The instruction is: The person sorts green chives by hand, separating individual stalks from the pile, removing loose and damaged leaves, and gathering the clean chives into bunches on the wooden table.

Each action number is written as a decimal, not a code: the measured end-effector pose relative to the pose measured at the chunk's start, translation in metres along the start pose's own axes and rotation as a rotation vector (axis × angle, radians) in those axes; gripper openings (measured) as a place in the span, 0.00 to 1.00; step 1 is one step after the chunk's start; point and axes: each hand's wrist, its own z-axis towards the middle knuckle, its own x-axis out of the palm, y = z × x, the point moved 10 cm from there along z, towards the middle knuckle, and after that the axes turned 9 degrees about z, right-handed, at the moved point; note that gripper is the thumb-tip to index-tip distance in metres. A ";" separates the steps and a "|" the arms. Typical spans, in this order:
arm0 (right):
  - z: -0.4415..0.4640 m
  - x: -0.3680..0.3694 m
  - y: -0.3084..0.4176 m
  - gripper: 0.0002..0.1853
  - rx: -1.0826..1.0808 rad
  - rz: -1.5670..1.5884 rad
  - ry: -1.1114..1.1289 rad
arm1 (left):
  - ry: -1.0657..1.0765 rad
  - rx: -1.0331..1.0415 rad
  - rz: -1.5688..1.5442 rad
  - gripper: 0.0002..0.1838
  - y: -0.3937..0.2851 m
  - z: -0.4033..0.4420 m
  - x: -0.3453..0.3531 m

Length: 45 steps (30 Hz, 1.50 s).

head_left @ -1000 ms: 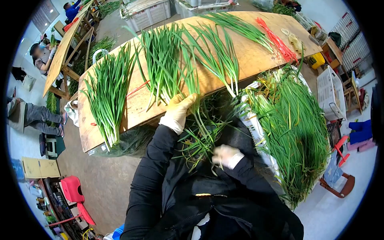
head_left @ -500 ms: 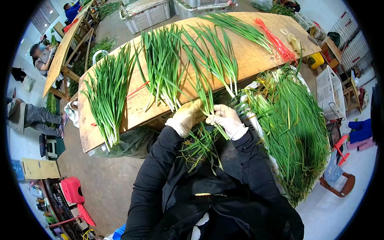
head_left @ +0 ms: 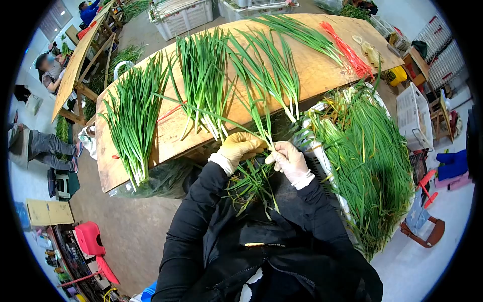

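My right hand (head_left: 288,160), in a pale glove, pinches the white lower ends of a few garlic chives (head_left: 261,123) at the table's near edge. Their green tops lie toward the table. Close beside it, my gloved left hand (head_left: 240,149) is closed in a pinch at a long chive leaf (head_left: 216,116) that sticks out to the left; its fingertips nearly touch my right hand's. Below both hands, loose trimmed leaves (head_left: 251,183) lie on my lap. Bunches of chives rest on the wooden table (head_left: 166,133): one at left (head_left: 135,121), one in the middle (head_left: 204,80), a smaller one (head_left: 279,75) farther right.
A large heap of chives (head_left: 370,166) fills a lined crate at my right. Red ties (head_left: 347,50) and another bunch (head_left: 302,38) lie at the table's far right. White crates (head_left: 183,19) stand beyond. At left, people sit by another table (head_left: 83,65).
The held chives have become thinner, and one long leaf now sticks out leftward from my left hand. My right hand has tilted slightly; both hands stay near the table edge.
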 end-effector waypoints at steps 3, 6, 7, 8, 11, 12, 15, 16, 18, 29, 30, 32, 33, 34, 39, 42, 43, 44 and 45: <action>-0.007 0.009 0.012 0.10 -0.103 -0.218 0.031 | -0.174 -0.007 -0.019 0.07 -0.003 -0.001 -0.009; -0.011 0.010 0.017 0.12 -0.192 -0.337 0.043 | -0.106 -0.018 -0.080 0.08 0.006 0.004 -0.006; -0.012 0.008 0.020 0.12 -0.261 -0.385 0.019 | -0.088 -0.003 -0.058 0.10 0.005 0.005 -0.004; -0.014 0.006 0.024 0.12 -0.330 -0.433 -0.003 | -0.086 -0.005 -0.056 0.10 0.005 0.005 -0.005; -0.013 -0.002 0.024 0.11 -0.257 -0.459 -0.040 | -0.031 -0.014 0.082 0.12 0.003 0.004 -0.004; -0.013 -0.003 0.024 0.11 -0.258 -0.457 -0.042 | -0.030 -0.015 0.084 0.12 0.003 0.003 -0.004; -0.017 -0.004 0.029 0.11 -0.299 -0.422 -0.024 | -0.035 0.023 0.051 0.12 -0.004 -0.001 -0.003; -0.018 -0.005 0.036 0.11 -0.297 -0.388 -0.027 | -0.006 0.041 0.016 0.11 -0.011 -0.003 -0.001; -0.021 -0.015 0.038 0.10 -0.304 -0.319 -0.047 | -0.009 0.139 -0.181 0.11 -0.032 -0.012 -0.003; -0.017 -0.078 0.012 0.06 -0.030 0.121 -0.204 | 0.105 0.991 -0.242 0.11 -0.115 -0.166 -0.063; -0.017 -0.078 0.014 0.06 -0.042 0.162 -0.218 | 0.086 0.809 -0.189 0.11 -0.078 -0.168 -0.077; -0.018 -0.074 0.020 0.06 -0.056 0.205 -0.230 | 0.037 0.277 0.357 0.20 -0.018 -0.146 -0.072; -0.020 -0.071 0.027 0.06 -0.095 0.122 -0.236 | 0.092 0.273 0.783 0.31 0.010 -0.140 -0.058; -0.022 -0.069 0.033 0.06 -0.132 0.038 -0.242 | 0.168 0.174 1.314 0.37 0.037 -0.153 -0.056; -0.040 -0.042 0.070 0.12 -0.372 -0.352 -0.153 | 0.087 -0.011 0.489 0.26 -0.009 -0.156 -0.040; -0.046 -0.031 0.077 0.13 -0.476 -0.592 -0.191 | -0.207 0.204 0.582 0.22 -0.059 -0.115 -0.010; -0.048 -0.024 0.082 0.13 -0.530 -0.631 -0.185 | -0.206 0.284 0.576 0.24 -0.064 -0.100 0.006; -0.051 -0.021 0.083 0.14 -0.556 -0.660 -0.200 | -0.178 0.295 0.681 0.27 -0.058 -0.078 0.016; -0.054 -0.016 0.086 0.14 -0.595 -0.690 -0.200 | -0.141 0.271 0.655 0.30 -0.051 -0.058 0.028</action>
